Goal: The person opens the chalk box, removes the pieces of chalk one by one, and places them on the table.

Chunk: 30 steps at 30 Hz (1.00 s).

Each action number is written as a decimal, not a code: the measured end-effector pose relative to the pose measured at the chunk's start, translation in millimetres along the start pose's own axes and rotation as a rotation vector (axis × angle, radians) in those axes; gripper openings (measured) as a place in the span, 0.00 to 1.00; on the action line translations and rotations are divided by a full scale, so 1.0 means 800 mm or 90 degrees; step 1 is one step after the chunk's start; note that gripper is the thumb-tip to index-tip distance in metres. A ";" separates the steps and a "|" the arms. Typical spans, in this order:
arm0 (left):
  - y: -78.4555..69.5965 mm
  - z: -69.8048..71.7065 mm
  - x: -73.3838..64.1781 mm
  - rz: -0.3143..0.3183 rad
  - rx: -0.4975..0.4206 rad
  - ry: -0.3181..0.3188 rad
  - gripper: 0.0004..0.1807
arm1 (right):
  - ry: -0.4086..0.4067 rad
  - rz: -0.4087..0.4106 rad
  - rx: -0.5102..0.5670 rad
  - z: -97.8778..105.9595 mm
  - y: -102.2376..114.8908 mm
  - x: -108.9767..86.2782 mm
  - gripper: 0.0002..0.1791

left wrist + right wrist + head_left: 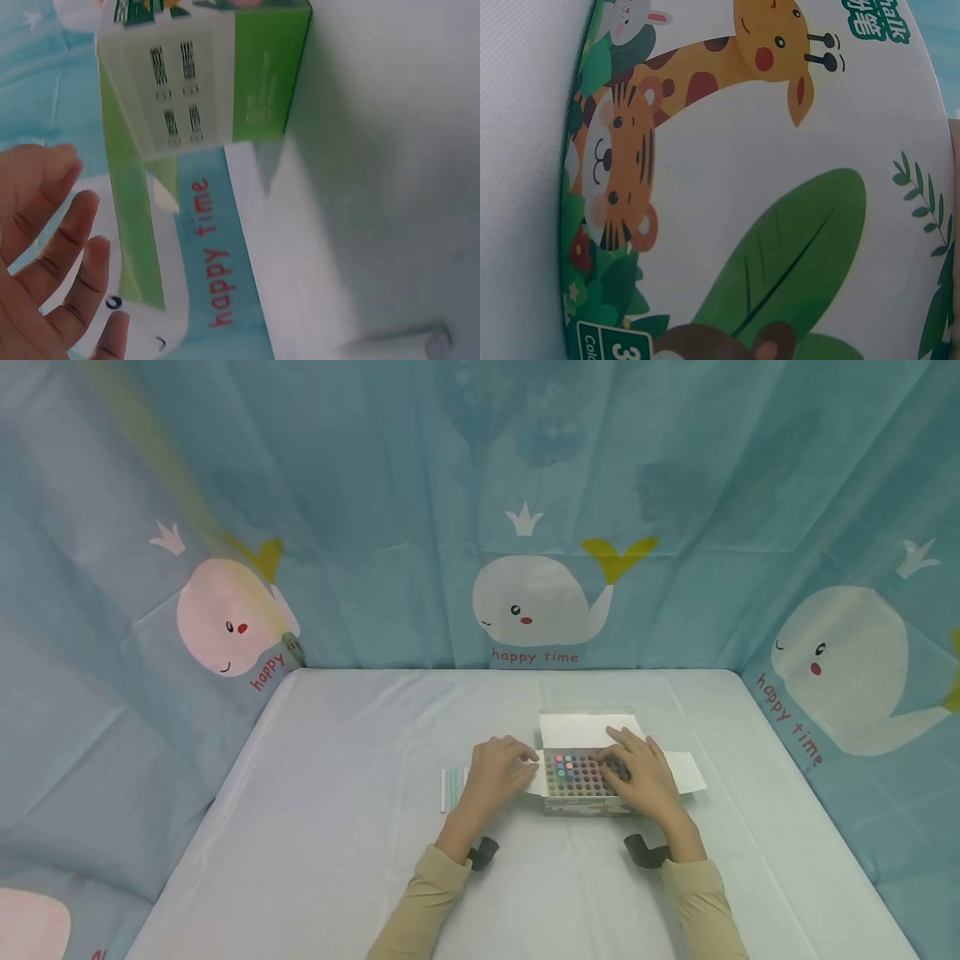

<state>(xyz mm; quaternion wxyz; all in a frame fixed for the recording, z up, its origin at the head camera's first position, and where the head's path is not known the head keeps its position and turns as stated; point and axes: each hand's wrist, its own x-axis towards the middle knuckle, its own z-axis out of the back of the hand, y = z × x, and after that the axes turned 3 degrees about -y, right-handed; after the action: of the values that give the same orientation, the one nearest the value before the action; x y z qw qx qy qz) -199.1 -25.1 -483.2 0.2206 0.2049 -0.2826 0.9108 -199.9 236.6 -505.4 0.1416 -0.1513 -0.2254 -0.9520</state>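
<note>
At the far left, a blue backdrop (360, 602) printed with whales drops behind a white-covered table (315, 810). Next along, a white stick (443, 792) and a teal stick (453, 789) lie side by side on the cloth, with the end of another pale stick (465, 774) showing beside the left hand (495, 772). That hand's fingers are bent and spread apart from one another, the thumb and fingertips by the left flap of the chalk box (588, 808); the left wrist view shows nothing between them. A black piece (483, 853) sits at the wrist, just above the beige sleeve.

The box stands on the table between the hands, its flaps folded outward and the back one (581, 729) raised. Inside are rows of small round slots, with pink, blue and teal tips (561, 772) toward the left. Its long side carries a giraffe (772, 37) and a tiger (622, 165).

The right hand (641, 777) reaches over the right part of the rows, thumb and fingers bent downward; whether they pinch anything, I cannot tell. Farther right, the right flap (686, 772) lies spread out.
</note>
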 end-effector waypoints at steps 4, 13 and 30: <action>-0.012 -0.006 0.004 -0.045 0.008 0.032 0.05 | 0.001 -0.002 0.000 0.000 0.000 0.000 0.07; -0.035 -0.021 0.009 -0.099 0.116 0.103 0.12 | -0.001 0.003 -0.004 -0.001 -0.002 -0.001 0.07; -0.051 -0.033 0.017 -0.144 0.240 0.135 0.13 | -0.005 0.008 -0.002 -0.001 -0.003 0.000 0.07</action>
<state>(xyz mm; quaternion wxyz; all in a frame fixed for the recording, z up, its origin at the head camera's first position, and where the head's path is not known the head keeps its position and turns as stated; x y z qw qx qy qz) -195.5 25.1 -479.0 0.3078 0.1759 -0.0582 0.9332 -200.8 237.9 -507.1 0.1463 -0.1568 -0.2232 -0.9509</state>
